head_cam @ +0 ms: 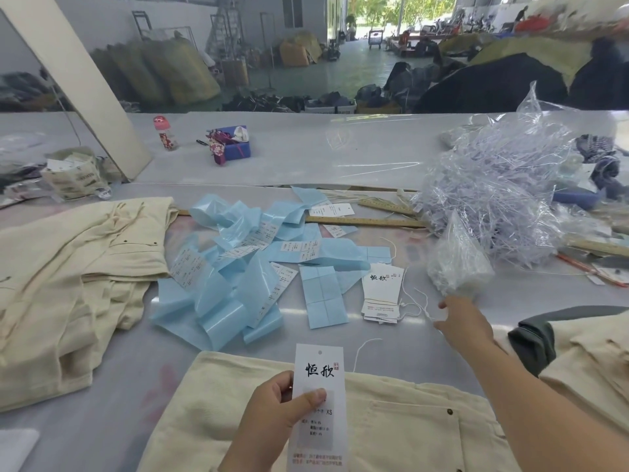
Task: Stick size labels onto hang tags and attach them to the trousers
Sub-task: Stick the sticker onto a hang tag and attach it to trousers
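Now, from the head camera: the left hand pinches a hang tag upright, thumb pressed over the size label already stuck on it, just above the cream trousers lying near. The right hand reaches out to the right, fingers loosely spread, holding nothing, touching the white strings beside the stack of tags. Blue backing paper litters the middle. The risk, I'd say: those thin strings lie tangled, so a careless grab could lift several or drag the stack askew.
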`<action>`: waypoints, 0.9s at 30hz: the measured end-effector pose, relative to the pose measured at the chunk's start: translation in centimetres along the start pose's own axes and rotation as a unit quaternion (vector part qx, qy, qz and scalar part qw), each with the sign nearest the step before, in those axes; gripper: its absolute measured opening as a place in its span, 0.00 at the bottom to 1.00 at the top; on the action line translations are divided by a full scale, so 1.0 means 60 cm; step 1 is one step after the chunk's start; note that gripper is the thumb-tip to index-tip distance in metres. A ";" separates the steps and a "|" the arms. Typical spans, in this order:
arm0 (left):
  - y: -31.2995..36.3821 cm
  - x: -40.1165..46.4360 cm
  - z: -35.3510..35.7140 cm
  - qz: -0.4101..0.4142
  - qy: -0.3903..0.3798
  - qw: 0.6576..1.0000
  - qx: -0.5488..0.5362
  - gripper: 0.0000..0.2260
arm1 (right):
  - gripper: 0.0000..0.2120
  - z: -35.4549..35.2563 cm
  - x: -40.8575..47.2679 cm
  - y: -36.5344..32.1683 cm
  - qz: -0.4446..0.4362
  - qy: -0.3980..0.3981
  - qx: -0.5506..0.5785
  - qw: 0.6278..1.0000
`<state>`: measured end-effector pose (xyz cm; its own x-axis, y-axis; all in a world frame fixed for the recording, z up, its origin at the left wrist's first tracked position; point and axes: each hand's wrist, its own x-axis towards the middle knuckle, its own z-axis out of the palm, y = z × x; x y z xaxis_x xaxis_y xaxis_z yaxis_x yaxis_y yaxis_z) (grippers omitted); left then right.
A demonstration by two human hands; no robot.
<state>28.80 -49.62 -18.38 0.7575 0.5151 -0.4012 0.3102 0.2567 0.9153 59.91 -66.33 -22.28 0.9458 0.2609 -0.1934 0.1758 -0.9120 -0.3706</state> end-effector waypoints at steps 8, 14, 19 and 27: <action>0.003 0.005 0.005 0.001 0.004 1.000 -0.004 0.19 | 0.10 -0.025 0.020 -0.035 0.045 0.050 0.443 0.894; 0.023 -0.003 0.023 -0.014 -0.045 0.993 -0.107 0.15 | 0.14 -0.099 -0.039 -0.093 0.134 -0.166 0.679 0.702; 0.049 -0.023 0.032 -0.024 -0.105 0.968 -0.226 0.19 | 0.13 -0.088 -0.181 -0.129 0.085 -0.238 0.659 0.709; 0.053 -0.062 -0.012 0.085 -0.029 0.992 -0.093 0.13 | 0.10 -0.071 -0.370 -0.154 -0.025 -0.217 0.592 0.776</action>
<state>26.56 -50.12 -14.03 0.8232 0.5177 -0.2332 0.0672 0.3190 0.9454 38.44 -65.07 -10.71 0.7190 0.6036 -0.3444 -0.4076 -0.0351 -0.9125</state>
